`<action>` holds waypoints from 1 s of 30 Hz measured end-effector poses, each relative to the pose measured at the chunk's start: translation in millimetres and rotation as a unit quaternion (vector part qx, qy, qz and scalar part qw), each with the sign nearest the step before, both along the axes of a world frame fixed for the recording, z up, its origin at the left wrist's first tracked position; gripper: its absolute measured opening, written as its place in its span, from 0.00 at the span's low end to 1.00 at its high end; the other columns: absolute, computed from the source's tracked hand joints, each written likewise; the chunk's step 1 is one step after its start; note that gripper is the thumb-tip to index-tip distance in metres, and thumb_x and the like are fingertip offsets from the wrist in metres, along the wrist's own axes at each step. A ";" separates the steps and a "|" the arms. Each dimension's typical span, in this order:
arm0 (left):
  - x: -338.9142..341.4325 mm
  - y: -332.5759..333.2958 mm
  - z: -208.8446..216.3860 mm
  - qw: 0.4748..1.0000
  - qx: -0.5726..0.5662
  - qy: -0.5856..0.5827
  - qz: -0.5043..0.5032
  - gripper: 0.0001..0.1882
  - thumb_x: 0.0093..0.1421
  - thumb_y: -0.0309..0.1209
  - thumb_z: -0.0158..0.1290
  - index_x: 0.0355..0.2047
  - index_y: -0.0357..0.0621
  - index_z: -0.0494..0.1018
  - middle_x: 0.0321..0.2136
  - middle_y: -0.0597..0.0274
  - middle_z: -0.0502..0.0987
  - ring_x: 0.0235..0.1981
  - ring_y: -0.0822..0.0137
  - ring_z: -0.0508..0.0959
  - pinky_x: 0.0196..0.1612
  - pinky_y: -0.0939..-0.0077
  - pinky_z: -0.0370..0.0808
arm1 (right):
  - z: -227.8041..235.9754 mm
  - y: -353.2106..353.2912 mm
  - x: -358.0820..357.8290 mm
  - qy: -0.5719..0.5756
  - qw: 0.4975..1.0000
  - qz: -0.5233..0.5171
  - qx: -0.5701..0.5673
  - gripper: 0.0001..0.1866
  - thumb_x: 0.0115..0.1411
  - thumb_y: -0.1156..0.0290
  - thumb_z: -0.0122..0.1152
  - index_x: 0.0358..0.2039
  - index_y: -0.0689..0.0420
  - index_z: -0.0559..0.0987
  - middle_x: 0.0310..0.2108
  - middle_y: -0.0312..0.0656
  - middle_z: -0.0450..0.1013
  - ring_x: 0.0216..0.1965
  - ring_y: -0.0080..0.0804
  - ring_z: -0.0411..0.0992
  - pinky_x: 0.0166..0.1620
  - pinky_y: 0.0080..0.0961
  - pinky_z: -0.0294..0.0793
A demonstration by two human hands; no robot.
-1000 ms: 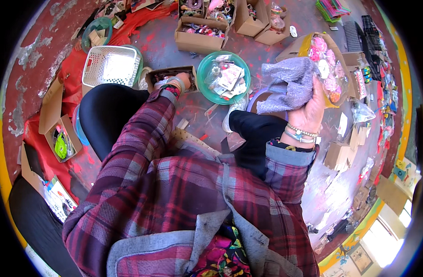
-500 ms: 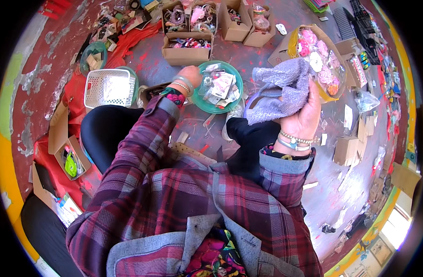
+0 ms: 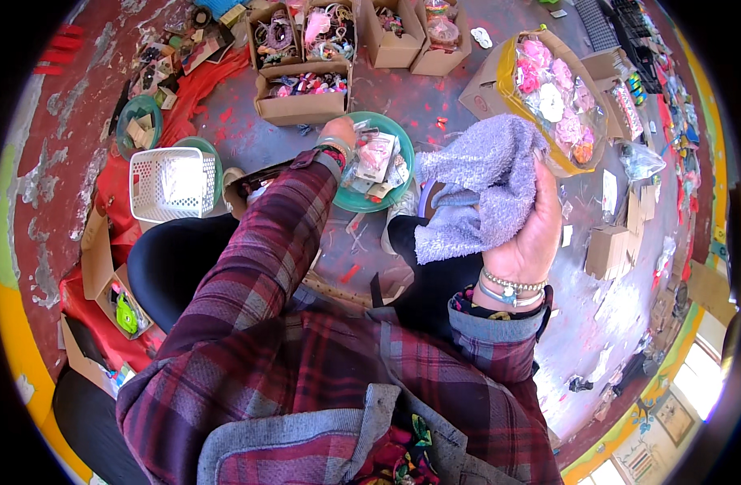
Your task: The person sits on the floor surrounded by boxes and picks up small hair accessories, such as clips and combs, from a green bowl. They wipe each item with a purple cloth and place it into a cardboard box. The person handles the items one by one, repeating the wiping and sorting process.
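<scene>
In my right hand (image 3: 525, 222) is a fluffy lavender cloth (image 3: 487, 182), bunched up and hanging over toward the left. The thumb shows along its right side, while the cloth covers most of the fingers. At the left edge of a round green basin (image 3: 411, 153) is my left hand (image 3: 338, 133), its fingers out of sight. Whether it grips the rim or something inside, I cannot tell. Inside the basin lies a heap of small packets and cards (image 3: 377, 158), some white and some pink. Below the cloth, a purple round rim (image 3: 425, 198) shows in part.
Cardboard boxes (image 3: 301, 109) of hair accessories stand at the far side. A larger box (image 3: 483, 89) with pink and white flower pieces is beyond the cloth. To the left are a white perforated basket (image 3: 148, 198) and another green basin (image 3: 126, 121). Scraps litter the right-hand floor.
The cloth and my right hand have come lower and nearer. My left hand has moved slightly right onto the basin's edge. The whole view has shifted a little.
</scene>
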State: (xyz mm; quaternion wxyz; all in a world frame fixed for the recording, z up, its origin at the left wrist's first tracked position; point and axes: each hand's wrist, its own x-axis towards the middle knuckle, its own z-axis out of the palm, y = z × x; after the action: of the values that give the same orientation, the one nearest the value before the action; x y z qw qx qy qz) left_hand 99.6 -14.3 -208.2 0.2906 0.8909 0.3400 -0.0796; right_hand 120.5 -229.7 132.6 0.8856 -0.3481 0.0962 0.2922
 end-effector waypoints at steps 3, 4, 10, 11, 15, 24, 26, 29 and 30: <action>-14.3 -1.4 -9.5 0.990 -0.005 -0.133 0.046 0.10 0.52 0.31 0.46 0.32 0.44 0.74 0.29 0.51 0.75 0.32 0.54 0.75 0.37 0.65 0.71 | -1.4 1.1 -0.3 -0.011 0.999 0.022 0.029 0.14 0.55 0.70 0.49 0.41 0.61 0.70 0.38 0.41 0.71 0.40 0.34 0.70 0.44 0.32 0.69; -20.4 -2.9 -10.2 0.978 -0.006 -0.196 0.074 0.09 0.52 0.31 0.46 0.31 0.44 0.74 0.28 0.52 0.76 0.30 0.57 0.76 0.36 0.68 0.72 | -0.7 2.2 -0.7 -0.014 0.999 0.021 0.022 0.13 0.55 0.70 0.49 0.41 0.61 0.70 0.38 0.41 0.71 0.40 0.34 0.70 0.44 0.32 0.69; -60.4 -8.7 74.5 0.861 -0.314 -0.346 0.201 0.11 0.51 0.29 0.51 0.32 0.35 0.73 0.24 0.62 0.76 0.25 0.77 0.73 0.29 0.83 0.70 | -3.6 -1.2 -3.9 -0.035 0.999 0.015 0.003 0.13 0.55 0.70 0.50 0.39 0.61 0.71 0.38 0.41 0.72 0.39 0.33 0.70 0.45 0.31 0.68; -65.8 -10.7 95.4 0.837 -0.344 -0.366 0.217 0.11 0.51 0.30 0.51 0.32 0.35 0.73 0.23 0.64 0.75 0.23 0.77 0.72 0.28 0.83 0.69 | -4.5 -2.0 -4.3 -0.032 0.999 0.013 0.001 0.13 0.55 0.70 0.50 0.39 0.61 0.71 0.38 0.41 0.72 0.39 0.33 0.70 0.45 0.31 0.68; -78.5 -11.4 140.5 0.779 -0.372 -0.451 0.226 0.05 0.51 0.24 0.52 0.28 0.35 0.73 0.23 0.66 0.74 0.23 0.79 0.71 0.27 0.87 0.68 | -5.9 -1.9 -6.8 -0.026 0.999 0.023 0.009 0.12 0.54 0.70 0.51 0.39 0.60 0.71 0.37 0.41 0.72 0.39 0.33 0.70 0.44 0.30 0.69; -112.2 -29.1 259.9 0.691 -0.524 -0.443 0.229 0.16 0.52 0.19 0.49 0.43 0.36 0.64 0.31 0.60 0.73 0.29 0.73 0.73 0.33 0.82 0.71 | 1.4 3.0 -19.4 -0.084 0.996 0.029 -0.009 0.12 0.54 0.70 0.52 0.38 0.59 0.71 0.37 0.40 0.71 0.38 0.31 0.70 0.43 0.30 0.69; -127.5 -37.5 287.4 0.644 -0.600 -0.410 0.239 0.15 0.53 0.21 0.48 0.43 0.36 0.64 0.32 0.60 0.73 0.30 0.72 0.73 0.35 0.80 0.71 | 1.1 5.6 -21.6 -0.098 0.994 0.042 -0.004 0.12 0.53 0.69 0.54 0.38 0.59 0.71 0.37 0.39 0.71 0.38 0.31 0.70 0.43 0.30 0.69; -145.1 -39.1 295.1 0.611 -0.646 -0.392 0.236 0.11 0.55 0.24 0.46 0.40 0.37 0.65 0.33 0.61 0.73 0.31 0.72 0.73 0.36 0.79 0.71 | 1.4 10.9 -27.0 -0.119 0.991 0.053 -0.021 0.12 0.54 0.68 0.54 0.38 0.59 0.71 0.37 0.39 0.71 0.39 0.31 0.69 0.43 0.30 0.69; -152.1 -40.3 298.1 0.610 -0.645 -0.393 0.241 0.11 0.56 0.24 0.46 0.39 0.37 0.66 0.33 0.62 0.73 0.31 0.72 0.73 0.36 0.79 0.71 | 0.4 13.4 -28.5 -0.125 0.990 0.056 -0.024 0.13 0.54 0.68 0.54 0.38 0.59 0.71 0.37 0.39 0.71 0.39 0.31 0.69 0.43 0.30 0.69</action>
State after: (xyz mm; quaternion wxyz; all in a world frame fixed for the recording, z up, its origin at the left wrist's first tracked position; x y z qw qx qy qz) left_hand -52.4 -54.6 89.9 0.9043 0.3052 0.2564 0.1526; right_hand 92.0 -216.3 133.0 0.8643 -0.4079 -0.0280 0.2930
